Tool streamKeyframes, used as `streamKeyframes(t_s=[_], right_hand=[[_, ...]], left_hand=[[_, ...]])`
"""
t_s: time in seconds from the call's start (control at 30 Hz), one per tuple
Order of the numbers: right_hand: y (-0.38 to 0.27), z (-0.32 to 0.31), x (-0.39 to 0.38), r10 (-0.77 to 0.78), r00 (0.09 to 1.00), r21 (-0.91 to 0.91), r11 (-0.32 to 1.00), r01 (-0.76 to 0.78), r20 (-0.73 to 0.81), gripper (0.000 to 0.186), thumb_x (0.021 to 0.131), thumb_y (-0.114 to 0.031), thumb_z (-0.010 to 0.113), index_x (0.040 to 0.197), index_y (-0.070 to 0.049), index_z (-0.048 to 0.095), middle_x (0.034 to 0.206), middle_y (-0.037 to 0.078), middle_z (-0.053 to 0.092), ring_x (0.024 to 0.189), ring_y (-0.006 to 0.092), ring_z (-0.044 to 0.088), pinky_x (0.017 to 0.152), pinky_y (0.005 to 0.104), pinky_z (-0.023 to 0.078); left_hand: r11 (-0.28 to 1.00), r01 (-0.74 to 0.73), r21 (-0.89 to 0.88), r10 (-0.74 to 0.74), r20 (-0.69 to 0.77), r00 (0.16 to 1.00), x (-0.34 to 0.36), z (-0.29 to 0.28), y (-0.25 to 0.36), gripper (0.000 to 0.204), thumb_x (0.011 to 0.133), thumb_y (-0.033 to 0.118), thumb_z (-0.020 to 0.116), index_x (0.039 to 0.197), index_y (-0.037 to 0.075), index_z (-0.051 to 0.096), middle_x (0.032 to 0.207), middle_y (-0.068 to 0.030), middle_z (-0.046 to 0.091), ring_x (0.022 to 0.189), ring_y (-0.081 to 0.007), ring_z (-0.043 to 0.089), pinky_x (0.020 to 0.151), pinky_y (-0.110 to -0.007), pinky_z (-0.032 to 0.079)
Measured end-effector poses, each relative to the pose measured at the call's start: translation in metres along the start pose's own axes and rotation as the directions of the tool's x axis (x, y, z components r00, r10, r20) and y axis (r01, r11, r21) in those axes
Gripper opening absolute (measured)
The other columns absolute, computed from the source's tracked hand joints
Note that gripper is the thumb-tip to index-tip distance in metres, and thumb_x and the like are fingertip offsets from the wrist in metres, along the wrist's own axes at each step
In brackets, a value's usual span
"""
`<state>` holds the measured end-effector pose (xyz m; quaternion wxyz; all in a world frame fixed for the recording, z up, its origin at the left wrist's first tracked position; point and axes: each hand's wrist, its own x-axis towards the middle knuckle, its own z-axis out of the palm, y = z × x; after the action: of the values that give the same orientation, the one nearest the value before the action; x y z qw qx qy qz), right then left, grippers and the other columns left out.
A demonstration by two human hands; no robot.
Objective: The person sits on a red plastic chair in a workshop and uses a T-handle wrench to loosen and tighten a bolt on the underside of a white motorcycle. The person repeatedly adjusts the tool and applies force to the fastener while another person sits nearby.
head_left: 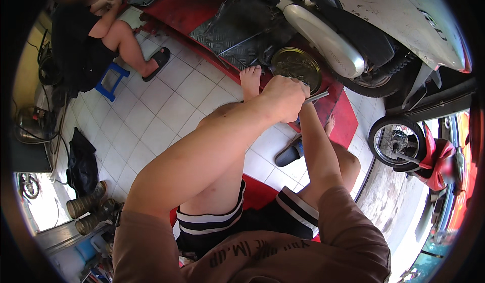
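Observation:
My left hand is closed in a fist at the edge of a red platform, next to a round gold-coloured tin tray. A slim metal bar, like a tool handle, sticks out to the right from the fist. My right forearm reaches up to the same spot. Its hand is mostly hidden behind the left one, so its fingers cannot be made out. Dark small parts seem to lie in the tray, too dim to name. What the bar works on is hidden by my hands.
A motorbike with a silver side cover stands on the red platform. Long metal tools lie on its tread plate. At left another person sits by a blue stool. A black sandal and a red motorbike are at right.

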<state>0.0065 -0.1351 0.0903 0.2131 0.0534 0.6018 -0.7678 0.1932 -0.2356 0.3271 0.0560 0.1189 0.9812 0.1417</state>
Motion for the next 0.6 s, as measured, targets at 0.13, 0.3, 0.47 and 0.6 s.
streamKeyframes(t_s=[0.13, 0.3, 0.47, 0.6], right_hand=[[-0.050, -0.023, -0.004, -0.040, 0.987, -0.439, 0.892, 0.105, 0.155, 0.012, 0.082, -0.007, 0.061, 0.077, 0.003, 0.062, 0.069, 0.010, 0.062, 0.058, 0.0193, 0.059, 0.054, 0.0328, 0.048], [-0.150, 0.030, -0.127, 0.163, 0.946, -0.242, 0.966, -0.094, 0.281, 0.022, 0.089, -0.013, 0.054, 0.103, 0.003, 0.061, 0.089, 0.011, 0.065, 0.080, 0.0190, 0.061, 0.074, 0.0340, 0.049], [-0.171, 0.026, -0.201, 0.058, 0.898, -0.237, 0.970, 0.052, 0.437, 0.037, 0.089, -0.011, 0.051, 0.124, 0.001, 0.052, 0.112, 0.012, 0.061, 0.101, 0.0214, 0.059, 0.086, 0.0371, 0.048], [-0.174, 0.024, -0.189, 0.076, 0.858, -0.233, 0.971, 0.051, 0.507, 0.041, 0.087, -0.008, 0.052, 0.128, 0.000, 0.049, 0.116, 0.013, 0.059, 0.104, 0.0228, 0.059, 0.088, 0.0350, 0.049]], left_hand=[[0.987, -0.110, 0.115, 0.116, -0.043, 0.992, 0.009, 0.002, 0.022, 0.010, 0.065, 0.011, 0.067, 0.071, 0.005, 0.071, 0.077, -0.0135, 0.068, 0.076, -0.0279, 0.067, 0.067, -0.037, 0.053], [0.952, -0.103, 0.287, 0.121, -0.044, 0.992, 0.000, -0.006, 0.042, 0.012, 0.063, 0.016, 0.074, 0.072, 0.008, 0.071, 0.075, -0.0085, 0.069, 0.075, -0.0218, 0.068, 0.065, -0.032, 0.052], [0.944, -0.009, 0.329, 0.074, -0.187, 0.980, -0.005, -0.002, 0.048, 0.018, 0.061, 0.019, 0.078, 0.075, 0.011, 0.072, 0.077, -0.0054, 0.069, 0.077, -0.0196, 0.069, 0.065, -0.030, 0.052], [0.960, 0.042, 0.276, 0.045, -0.300, 0.953, -0.014, -0.006, 0.042, 0.011, 0.066, 0.017, 0.075, 0.075, 0.011, 0.072, 0.078, -0.0058, 0.070, 0.078, -0.0198, 0.069, 0.065, -0.030, 0.052]])
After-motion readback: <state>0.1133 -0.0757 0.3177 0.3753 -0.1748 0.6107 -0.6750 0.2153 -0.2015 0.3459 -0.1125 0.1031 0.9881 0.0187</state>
